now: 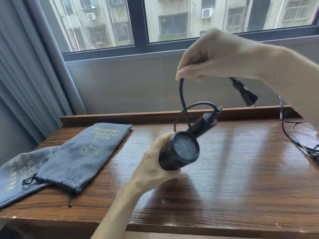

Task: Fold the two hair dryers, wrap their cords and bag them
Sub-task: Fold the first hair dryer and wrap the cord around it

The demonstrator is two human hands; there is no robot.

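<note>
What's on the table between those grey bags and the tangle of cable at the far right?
In the head view, only bare wooden table lies between the bags and the cable tangle; the dryer is held above it.

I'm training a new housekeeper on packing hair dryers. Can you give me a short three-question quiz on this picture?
1. True or false: the left hand grips the hair dryer by its barrel.
2. What does the right hand pinch? A) a bag's drawstring B) the cord C) the curtain
3. How many grey bags lie on the wooden table?

Key: 1 true; 2 B; 3 two, overlapping, at the left. The plug hangs free below the right wrist.
</note>
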